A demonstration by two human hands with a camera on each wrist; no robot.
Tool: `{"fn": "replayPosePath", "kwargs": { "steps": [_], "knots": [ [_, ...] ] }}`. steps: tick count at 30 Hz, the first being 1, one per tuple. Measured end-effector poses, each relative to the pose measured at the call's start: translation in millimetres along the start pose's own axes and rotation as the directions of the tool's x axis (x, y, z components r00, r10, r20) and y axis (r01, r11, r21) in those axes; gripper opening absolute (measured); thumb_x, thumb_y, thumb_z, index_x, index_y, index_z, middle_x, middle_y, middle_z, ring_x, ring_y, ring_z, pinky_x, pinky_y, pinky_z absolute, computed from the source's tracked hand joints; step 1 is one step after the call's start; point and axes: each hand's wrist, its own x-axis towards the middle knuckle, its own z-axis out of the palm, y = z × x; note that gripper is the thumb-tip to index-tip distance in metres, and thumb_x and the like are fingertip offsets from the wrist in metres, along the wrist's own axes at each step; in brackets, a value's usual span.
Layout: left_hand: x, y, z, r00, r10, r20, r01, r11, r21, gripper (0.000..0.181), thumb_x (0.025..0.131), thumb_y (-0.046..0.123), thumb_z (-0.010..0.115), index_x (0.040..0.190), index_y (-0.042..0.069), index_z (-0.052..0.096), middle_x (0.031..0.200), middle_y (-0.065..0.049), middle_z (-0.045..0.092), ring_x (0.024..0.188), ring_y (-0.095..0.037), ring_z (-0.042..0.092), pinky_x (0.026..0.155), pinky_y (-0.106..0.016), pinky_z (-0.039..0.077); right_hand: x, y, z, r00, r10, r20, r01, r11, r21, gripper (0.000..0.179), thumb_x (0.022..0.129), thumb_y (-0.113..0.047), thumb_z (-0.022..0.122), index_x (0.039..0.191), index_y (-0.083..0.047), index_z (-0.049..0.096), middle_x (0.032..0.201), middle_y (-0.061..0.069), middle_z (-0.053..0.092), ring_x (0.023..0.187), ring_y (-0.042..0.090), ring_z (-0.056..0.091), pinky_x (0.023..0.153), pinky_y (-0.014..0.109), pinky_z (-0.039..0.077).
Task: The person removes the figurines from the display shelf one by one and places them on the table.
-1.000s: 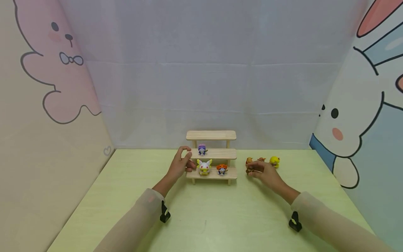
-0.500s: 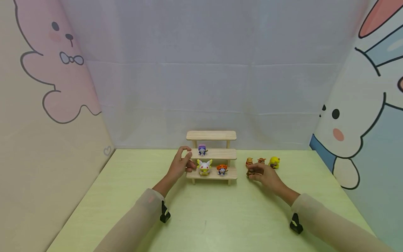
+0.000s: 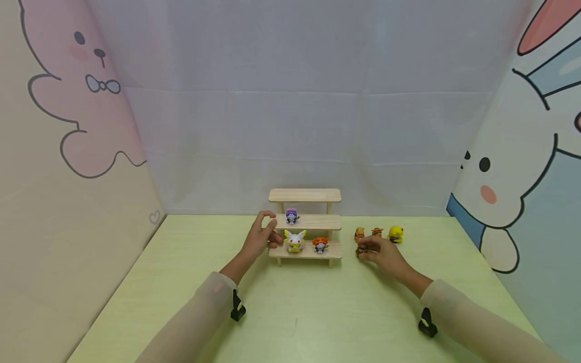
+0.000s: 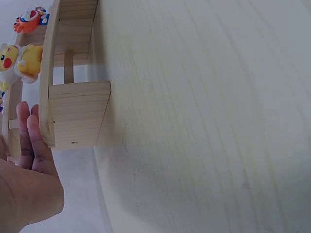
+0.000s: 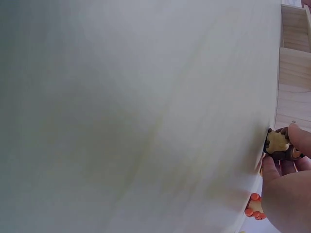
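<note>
In the head view my right hand (image 3: pixel 383 254) pinches a small brown figurine (image 3: pixel 360 250), partly hidden by the fingers. The right wrist view shows the figurine's tan belly (image 5: pixel 277 141) between thumb and fingers, close to the tabletop. My left hand (image 3: pixel 259 237) is at the left end of a three-tier wooden display shelf (image 3: pixel 290 221), fingers loosely bent, their tips beside its lower boards. On the bottom tier sit a figurine with a white long-eared hood (image 3: pixel 295 242) and one with an orange hat (image 3: pixel 320 245). A purple-hatted figurine (image 3: pixel 291 217) stands on the middle tier.
Right of the shelf, behind my right hand, stand an orange-brown figurine (image 3: pixel 359 234), an orange-hatted figurine (image 3: pixel 377 232) and a yellow figurine (image 3: pixel 396 234). The pale table (image 3: pixel 290 312) meets a grey cloth backdrop (image 3: pixel 245 126). Side panels carry cartoon animals.
My right hand has shifted very slightly, staying at the brown figurine, and the figurines behind it show a little more. The left hand and shelf have stayed put.
</note>
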Motion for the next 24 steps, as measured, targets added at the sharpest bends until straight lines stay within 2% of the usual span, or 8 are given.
{"fn": "replayPosePath", "kwargs": {
  "steps": [8, 17, 24],
  "knots": [
    [0.4, -0.9, -1.1, 1.000, -0.006, 0.009, 0.006, 1.000, 0.016, 0.027, 0.112, 0.029, 0.048, 0.135, 0.014, 0.046, 0.068, -0.007, 0.070, 0.064, -0.015, 0.069, 0.057, -0.025, 0.055, -2.0, -2, 0, 1.000, -0.010, 0.002, 0.010, 1.000, -0.014, 0.037, 0.093, -0.004, 0.076, 0.128, 0.005, 0.064, 0.132, 0.025, 0.064, 0.123, 0.042, 0.063, 0.097, 0.040, 0.055],
    [3.0, -4.3, -0.8, 1.000, 0.005, 0.009, -0.005, 1.000, -0.006, 0.027, 0.111, 0.028, 0.050, 0.135, 0.016, 0.046, 0.065, -0.004, 0.069, 0.062, -0.015, 0.069, 0.055, -0.026, 0.054, -2.1, -14, -6, 1.000, 0.022, 0.008, -0.022, 0.999, 0.026, 0.039, 0.095, -0.008, 0.076, 0.130, 0.005, 0.064, 0.131, 0.024, 0.065, 0.123, 0.041, 0.062, 0.094, 0.031, 0.056],
    [3.7, -6.3, -0.6, 1.000, 0.005, -0.002, -0.004, 1.000, 0.013, 0.028, 0.112, 0.028, 0.049, 0.136, 0.014, 0.046, 0.065, -0.004, 0.069, 0.062, -0.014, 0.069, 0.055, -0.025, 0.054, 0.2, -24, -13, 1.000, 0.025, 0.002, -0.025, 1.000, 0.005, 0.040, 0.098, -0.014, 0.073, 0.131, 0.004, 0.062, 0.133, 0.023, 0.063, 0.131, 0.043, 0.056, 0.107, 0.049, 0.048]
  ]
}}
